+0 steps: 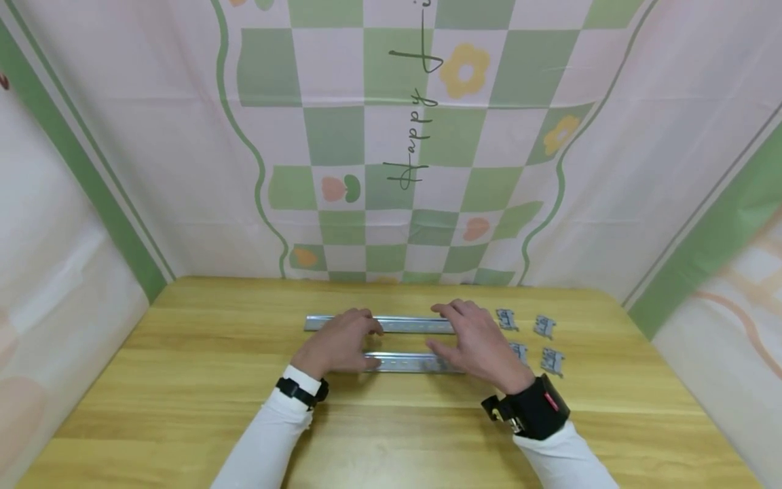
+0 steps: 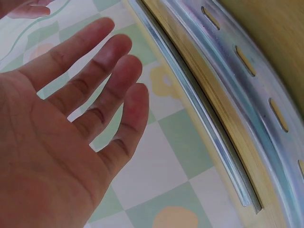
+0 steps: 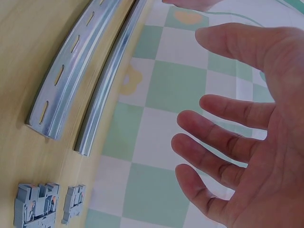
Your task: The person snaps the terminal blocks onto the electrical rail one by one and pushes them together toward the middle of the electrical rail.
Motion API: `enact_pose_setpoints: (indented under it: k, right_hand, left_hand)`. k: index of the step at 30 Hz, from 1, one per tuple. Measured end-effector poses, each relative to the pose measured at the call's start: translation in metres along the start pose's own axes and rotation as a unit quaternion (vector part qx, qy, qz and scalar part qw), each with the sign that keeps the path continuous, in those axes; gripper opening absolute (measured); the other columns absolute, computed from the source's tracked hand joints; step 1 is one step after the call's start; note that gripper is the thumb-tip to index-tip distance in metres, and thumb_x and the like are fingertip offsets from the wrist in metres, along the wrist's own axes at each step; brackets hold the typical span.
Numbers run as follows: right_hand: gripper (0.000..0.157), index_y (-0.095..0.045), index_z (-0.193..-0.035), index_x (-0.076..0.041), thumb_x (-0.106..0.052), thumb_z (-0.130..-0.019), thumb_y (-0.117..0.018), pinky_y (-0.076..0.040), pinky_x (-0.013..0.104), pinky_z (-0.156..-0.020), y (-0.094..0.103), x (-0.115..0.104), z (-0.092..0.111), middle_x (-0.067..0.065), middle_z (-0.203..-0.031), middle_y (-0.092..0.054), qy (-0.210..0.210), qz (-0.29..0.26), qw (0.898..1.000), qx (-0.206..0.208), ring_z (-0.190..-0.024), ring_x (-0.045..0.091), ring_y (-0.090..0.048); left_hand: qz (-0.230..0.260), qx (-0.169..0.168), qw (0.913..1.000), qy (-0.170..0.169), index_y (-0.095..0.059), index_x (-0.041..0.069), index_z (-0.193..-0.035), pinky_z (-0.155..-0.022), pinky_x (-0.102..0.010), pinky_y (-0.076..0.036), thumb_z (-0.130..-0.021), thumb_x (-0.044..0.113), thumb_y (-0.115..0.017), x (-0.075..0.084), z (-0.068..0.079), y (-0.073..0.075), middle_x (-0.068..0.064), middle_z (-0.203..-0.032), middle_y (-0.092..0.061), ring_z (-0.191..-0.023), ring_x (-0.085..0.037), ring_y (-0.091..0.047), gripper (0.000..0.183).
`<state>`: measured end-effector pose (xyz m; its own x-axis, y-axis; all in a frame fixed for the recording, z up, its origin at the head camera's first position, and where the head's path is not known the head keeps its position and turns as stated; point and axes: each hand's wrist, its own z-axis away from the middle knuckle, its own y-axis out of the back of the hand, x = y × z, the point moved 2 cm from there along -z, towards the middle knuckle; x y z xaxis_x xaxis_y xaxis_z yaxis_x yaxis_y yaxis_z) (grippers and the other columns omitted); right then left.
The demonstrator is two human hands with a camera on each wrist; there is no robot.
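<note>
Two slotted metal DIN rails lie crosswise on the wooden table, a far rail and a near rail, with a strip of table between them. My left hand hovers over their left part, fingers spread and holding nothing, as its palm shows in the left wrist view. Over the right part is my right hand, its fingers relaxed and thumb apart, also holding nothing. Several grey terminal blocks, including one at the front and one at the back, lie right of the rails. The right hand partly covers one terminal block.
The wooden tabletop extends toward me and to both sides. A green and white checked cloth hangs behind the table's back edge, and pale cloth walls stand left and right.
</note>
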<state>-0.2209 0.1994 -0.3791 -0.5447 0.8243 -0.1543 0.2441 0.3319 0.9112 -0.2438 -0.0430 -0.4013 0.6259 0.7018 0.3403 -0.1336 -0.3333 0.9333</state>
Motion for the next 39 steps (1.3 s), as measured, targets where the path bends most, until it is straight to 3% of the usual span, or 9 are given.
enact_pose_setpoints:
  k: [11,24,39]
  right_hand:
    - [0.059,-0.053,-0.124,-0.012,-0.046,-0.077,-0.066,-0.038,0.045,-0.086,0.001,0.003,0.001,0.005,-0.109,-0.057,-0.013,0.0,1.0,-0.002,-0.102,0.024,-0.051]
    - [0.06,-0.053,-0.125,-0.011,-0.045,-0.078,-0.066,-0.038,0.046,-0.086,0.006,0.008,0.001,0.005,-0.109,-0.057,-0.023,-0.008,1.0,0.002,-0.102,0.025,-0.052]
    - [0.06,-0.053,-0.125,-0.012,-0.047,-0.078,-0.066,-0.038,0.047,-0.085,0.004,0.005,0.0,0.006,-0.112,-0.057,-0.026,0.0,1.0,-0.011,-0.104,0.026,-0.051]
  left_hand:
    - [-0.004,-0.044,0.999,-0.006,-0.065,0.015,-0.105,-0.072,-0.025,-0.043,-0.069,0.032,-0.072,0.002,-0.005,-0.009,0.006,-0.099,-0.058,-0.084,-0.009,-0.051,0.041]
    - [-0.003,-0.055,0.9985,0.003,-0.064,0.019,-0.088,-0.056,-0.023,-0.041,-0.063,0.027,-0.074,0.0,-0.006,-0.011,0.01,-0.079,-0.052,-0.068,-0.009,-0.048,0.028]
    - [0.006,-0.061,0.9981,0.009,-0.06,0.022,-0.076,-0.054,-0.024,-0.041,-0.063,0.019,-0.072,0.0,-0.004,-0.014,0.01,-0.075,-0.053,-0.067,-0.009,-0.048,0.018]
